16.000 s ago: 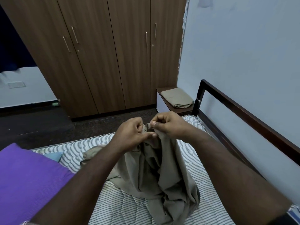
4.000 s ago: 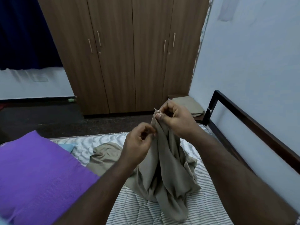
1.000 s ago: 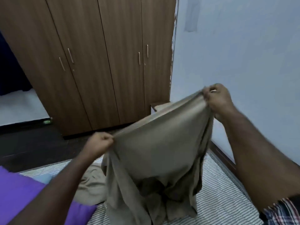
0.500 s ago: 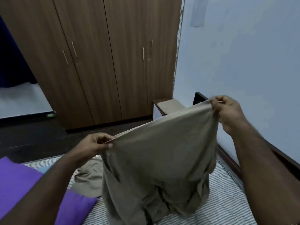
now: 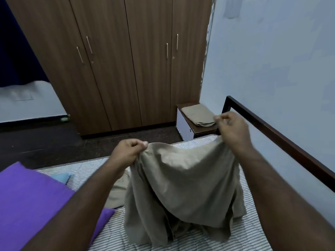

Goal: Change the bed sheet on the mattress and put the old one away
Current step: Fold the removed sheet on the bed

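Over the striped mattress, the left hand and right hand each pinch the beige sheet's top edge; its hem drapes onto the mattress, beside the purple pillow.

brown wooden wardrobe across the back, four doors shut, slim metal handles. dark floor before it. pale blue wall at right, paint flaking along the corner. purple pillow lower left; small light-blue cloth just beside its far edge.
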